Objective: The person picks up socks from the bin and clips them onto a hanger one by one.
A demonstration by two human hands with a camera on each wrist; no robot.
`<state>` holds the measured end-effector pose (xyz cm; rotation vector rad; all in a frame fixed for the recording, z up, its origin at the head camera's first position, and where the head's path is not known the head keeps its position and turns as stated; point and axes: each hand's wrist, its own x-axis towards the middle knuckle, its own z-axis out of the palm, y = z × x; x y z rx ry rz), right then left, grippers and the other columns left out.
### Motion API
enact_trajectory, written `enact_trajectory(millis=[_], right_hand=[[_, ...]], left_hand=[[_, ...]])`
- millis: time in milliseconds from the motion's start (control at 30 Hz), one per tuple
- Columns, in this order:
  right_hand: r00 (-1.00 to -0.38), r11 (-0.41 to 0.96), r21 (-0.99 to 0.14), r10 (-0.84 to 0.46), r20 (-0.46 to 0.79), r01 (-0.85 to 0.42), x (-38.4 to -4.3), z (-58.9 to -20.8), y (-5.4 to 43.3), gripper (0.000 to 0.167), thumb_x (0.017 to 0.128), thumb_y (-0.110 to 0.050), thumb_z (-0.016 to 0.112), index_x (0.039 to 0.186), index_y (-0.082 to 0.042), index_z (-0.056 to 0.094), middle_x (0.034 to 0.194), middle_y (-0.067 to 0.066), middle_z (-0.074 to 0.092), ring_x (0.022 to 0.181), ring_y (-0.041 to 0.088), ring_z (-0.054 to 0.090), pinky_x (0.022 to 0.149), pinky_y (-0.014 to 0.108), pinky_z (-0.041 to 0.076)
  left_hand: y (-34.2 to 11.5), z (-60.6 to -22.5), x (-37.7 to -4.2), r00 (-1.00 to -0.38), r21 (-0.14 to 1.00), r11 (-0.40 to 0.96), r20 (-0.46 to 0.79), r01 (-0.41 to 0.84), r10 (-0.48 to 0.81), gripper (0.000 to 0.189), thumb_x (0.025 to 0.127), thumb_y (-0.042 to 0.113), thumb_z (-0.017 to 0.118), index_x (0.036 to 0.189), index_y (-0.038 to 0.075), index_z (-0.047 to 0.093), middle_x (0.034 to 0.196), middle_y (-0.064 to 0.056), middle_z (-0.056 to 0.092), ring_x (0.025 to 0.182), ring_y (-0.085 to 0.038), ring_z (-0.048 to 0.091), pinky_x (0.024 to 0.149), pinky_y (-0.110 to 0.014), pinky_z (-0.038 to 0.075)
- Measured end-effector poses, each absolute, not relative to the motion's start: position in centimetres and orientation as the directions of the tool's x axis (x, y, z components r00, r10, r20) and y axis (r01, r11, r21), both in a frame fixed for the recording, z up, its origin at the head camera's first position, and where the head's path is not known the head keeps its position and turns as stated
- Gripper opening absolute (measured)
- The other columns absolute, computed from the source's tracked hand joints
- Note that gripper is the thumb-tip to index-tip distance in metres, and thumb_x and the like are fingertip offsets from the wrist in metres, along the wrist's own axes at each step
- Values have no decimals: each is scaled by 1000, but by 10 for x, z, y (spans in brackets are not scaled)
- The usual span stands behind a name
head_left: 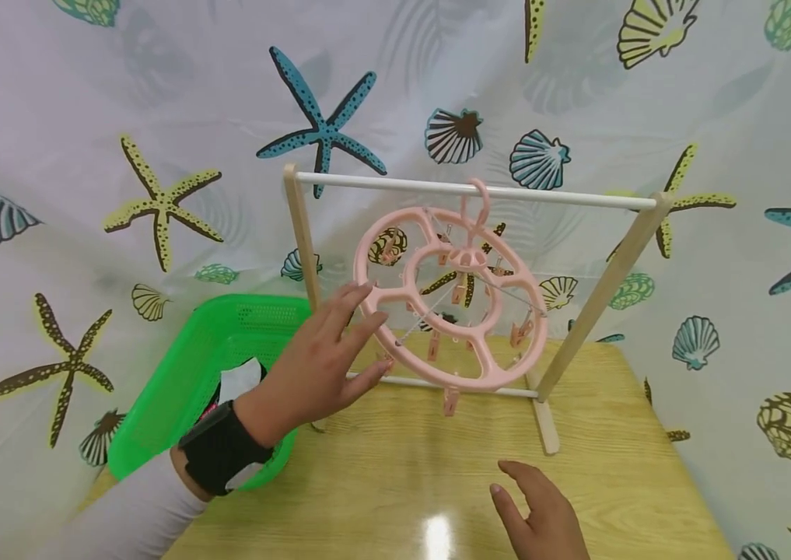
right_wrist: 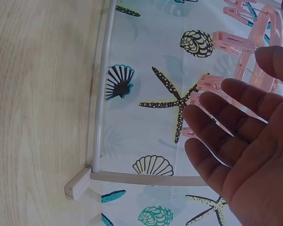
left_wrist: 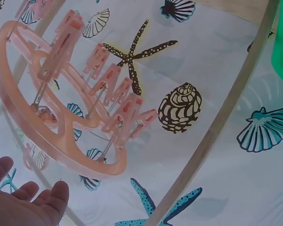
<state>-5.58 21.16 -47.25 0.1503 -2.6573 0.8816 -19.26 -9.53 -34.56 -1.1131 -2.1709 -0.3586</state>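
Observation:
A round pink drying hanger (head_left: 468, 257) hangs by its hook from the white top bar (head_left: 395, 183) of a small rack, its ring tilted in the head view. Small pink pegs (head_left: 450, 400) dangle from it; several pegs (left_wrist: 61, 47) also show in the left wrist view. My left hand (head_left: 318, 358) reaches up by the hanger's left rim, fingers spread and the fingertips overlapping the rim in the head view. Lower right, over the table front, my right hand (head_left: 538, 517) is held with its fingers relaxed and nothing in them; the right wrist view shows its palm (right_wrist: 254, 165).
Left of the rack stands a green plastic basket (head_left: 185, 369) with white and dark fabric (head_left: 239, 379) inside, partly behind my left forearm. Wooden posts (head_left: 594, 299) hold up the rack on the wooden table (head_left: 381, 482). A shell-and-starfish patterned sheet (head_left: 395, 78) forms the backdrop.

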Motion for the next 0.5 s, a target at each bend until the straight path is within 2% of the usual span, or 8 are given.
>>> enact_trajectory(millis=[200,367,500], right_hand=[[-934,806,-554,2,357,-210,-57,-476,213,25,93,-18,71,114,-3,69,112,9,70,100,31,68,80,51,55],[-934,818,-541,10,358,-199,-57,-477,216,25,91,-16,72,112,-4,70,110,7,70,99,29,68,79,50,55],[-940,824,-537,20,341,-177,-54,-477,218,25,92,-18,72,113,-4,70,110,8,70,99,29,68,79,50,55]], left_hand=[[-89,-342,-213,-483,-114,662,596,741,642,55,95,44,64,133,5,59,151,-25,36,143,-42,27,113,-53,29],[-87,-344,-214,-570,-60,700,532,712,626,45,92,39,71,122,7,66,148,-24,41,143,-44,25,112,-57,29],[-87,-343,-214,-585,-30,689,500,724,638,39,88,36,76,116,10,67,144,-21,48,141,-43,31,110,-59,29]])
